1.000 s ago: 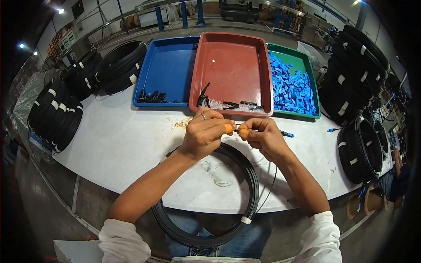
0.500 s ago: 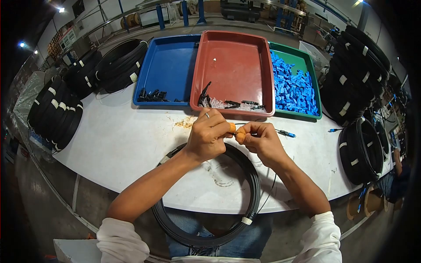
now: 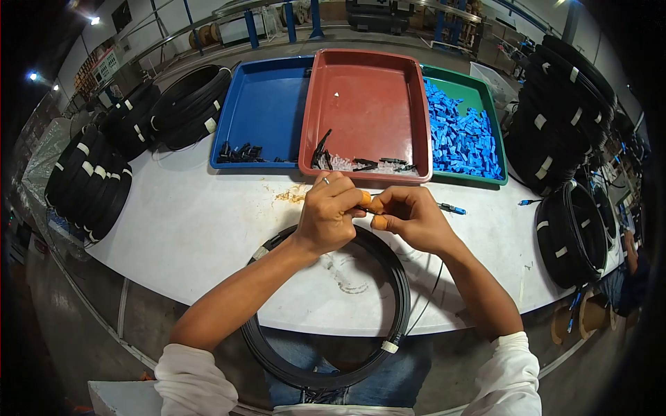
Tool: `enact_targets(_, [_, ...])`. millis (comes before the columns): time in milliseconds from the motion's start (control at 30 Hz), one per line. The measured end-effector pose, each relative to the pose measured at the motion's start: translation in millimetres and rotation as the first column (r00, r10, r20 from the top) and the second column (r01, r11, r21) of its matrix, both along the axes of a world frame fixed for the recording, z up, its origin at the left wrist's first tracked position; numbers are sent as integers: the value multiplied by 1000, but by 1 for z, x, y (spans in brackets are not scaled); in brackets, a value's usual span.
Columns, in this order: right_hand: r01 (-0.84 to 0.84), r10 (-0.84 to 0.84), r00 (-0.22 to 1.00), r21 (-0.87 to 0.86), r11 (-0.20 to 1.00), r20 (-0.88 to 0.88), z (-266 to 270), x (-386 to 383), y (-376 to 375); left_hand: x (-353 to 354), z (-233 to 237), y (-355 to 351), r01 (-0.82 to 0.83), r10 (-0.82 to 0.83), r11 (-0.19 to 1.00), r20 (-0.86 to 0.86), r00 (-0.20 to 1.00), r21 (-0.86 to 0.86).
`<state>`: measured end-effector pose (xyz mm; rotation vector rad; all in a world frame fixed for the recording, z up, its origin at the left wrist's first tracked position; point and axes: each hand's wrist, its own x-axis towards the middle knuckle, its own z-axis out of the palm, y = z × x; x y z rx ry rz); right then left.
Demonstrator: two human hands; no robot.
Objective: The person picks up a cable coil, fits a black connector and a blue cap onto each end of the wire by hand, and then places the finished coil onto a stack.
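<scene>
My left hand point(image 3: 329, 215), with a ring and orange finger covers, is closed around a thin black cable, mostly hidden by the fingers. Close beside it, my right hand point(image 3: 414, 220) pinches the same dark piece between orange-covered fingertips. Below both hands, a coil of black cable point(image 3: 402, 284) tied with white tape overhangs the table's front edge above my lap. A loose strand rises from the coil towards my right wrist. Just beyond the right hand lies a blue-and-black connector point(image 3: 452, 208) on a cable end.
A blue tray point(image 3: 267, 104) holds small black parts. The red tray point(image 3: 371, 104) contains clear and black pieces, and the green tray point(image 3: 474, 93) many blue connectors. Cable coils stand on the white table point(image 3: 166, 222) at left point(image 3: 87, 184) and right point(image 3: 569, 239).
My right hand has shifted slightly, its index finger now reaching closer to the left fingertips. The left hand stays nearly in place, and the view has moved a little.
</scene>
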<state>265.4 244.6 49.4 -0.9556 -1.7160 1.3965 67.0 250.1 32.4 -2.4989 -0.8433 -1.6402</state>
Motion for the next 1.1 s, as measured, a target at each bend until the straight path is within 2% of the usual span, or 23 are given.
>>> enact_targets(67, [-9,18,998,164,986,-54,0,1,1,0,-1,2,-36,45,995,98,994,-94])
enact_targets(100, [-9,18,998,168,986,-52,2,2,1,0,0,2,-35,44,995,100,994,-90])
enact_targets(167, [22,-5,996,201,979,-85,6,3,2,-2,3,0,-63,86,978,114,990,-197])
enact_targets(200, [51,-63,998,400,915,18,3,2,3,-3,3,-1,-91,115,973,104,988,-213])
enact_targets(233, [51,-63,998,402,914,17,0,1,3,-3,3,-1,-91,115,973,104,988,-211])
enact_targets(333, [110,-236,971,783,612,48,-6,-2,2,-1,2,-4,-93,145,945,146,979,-314])
enact_targets(367, [109,-236,971,783,612,50,-7,-3,1,0,2,-5,-88,145,936,143,979,-341])
enact_targets(433, [80,-285,957,900,428,50,-10,-5,-2,2,4,-8,-83,144,926,141,979,-369])
enact_targets(500, [70,-297,953,919,387,53,-11,-6,-3,3,5,-11,-72,146,914,160,976,-399])
enact_targets(567, [57,-293,956,983,176,-3,-12,-5,1,4,5,-14,-82,146,924,147,978,-373])
enact_targets(600, [21,-290,957,990,143,22,-11,-4,1,5,8,-15,-91,144,935,133,981,-344])
enact_targets(633, [20,-291,957,989,144,23,-11,-4,1,4,13,-17,-89,143,934,133,981,-345])
enact_targets(700, [28,-261,965,985,170,17,-9,-3,-1,3,23,-21,-124,133,983,62,989,-137])
enact_targets(733, [36,-280,959,954,299,51,-7,-3,-5,3,20,-20,-103,107,992,54,993,-68])
enact_targets(767, [38,-283,958,952,303,52,-7,-2,-5,1,18,-18,-100,104,992,53,993,-73])
enact_targets(800, [110,-137,990,652,750,-9,-7,0,-4,-4,15,-13,-54,62,993,-73,995,107])
enact_targets(833, [61,-38,989,165,984,-140,-6,2,-1,-7,12,-11,13,45,961,-202,978,278])
enact_targets(867, [-3,25,974,95,995,-225,-12,7,8,-7,10,-10,15,47,966,-231,972,259])
enact_targets(900, [-7,29,974,98,995,-224,-16,7,14,-5,10,-8,11,52,965,-231,972,261])
enact_targets(967, [102,-32,967,271,957,-251,-20,8,20,-1,13,-5,22,-22,999,21,1000,-27])
enact_targets(1000, [167,-112,975,300,939,-192,-14,8,17,-4,15,-3,20,-17,994,21,1000,-103])
enact_targets(1033, [169,-114,975,304,938,-190,-10,9,15,-9,17,-2,19,-15,984,21,1000,-177])
enact_targets(1100, [174,-265,962,595,785,69,-5,11,12,-16,15,-1,137,-105,926,107,989,-351])
